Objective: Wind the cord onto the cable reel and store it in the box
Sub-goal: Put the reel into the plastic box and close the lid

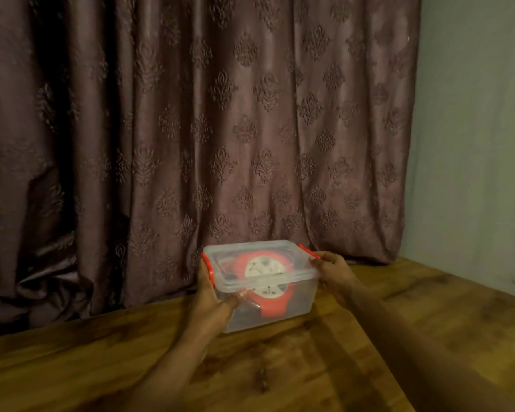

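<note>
**Reel boxed, lid on, both hands at the clips**

Head view: the box (268, 304) is a clear, thin-walled plastic tub with rounded corners, sitting on the wooden bench (309, 367) close to the curtain (191, 114). Its clear lid (235, 254) lies on top, with a red clip (208, 267) at the left end and another red clip (309, 253) at the right end. Through the walls the cable reel (265, 288) shows: a red round rim around a pale socket face, tilted inside the tub. Dark cord seems to lie around it, though the plastic blurs it too much to be sure.

The left hand (213, 298) grips the left end of the box, fingers wrapped behind near the clip and thumb pressed on the front wall. The right hand (332, 272) holds the right end, fingers curled at the clip there. Whether either clip is snapped down cannot be told.

By my judgement the box itself is light and slightly flexible, smooth enough to slip, while the reel gives it most of its weight and could slide inside if tipped. The best hold is at both short ends under the lid's rim, kept level. The bench is hard, grained and glossy; the curtain is soft, heavy fabric with a raised damask pattern, hanging in folds
</note>
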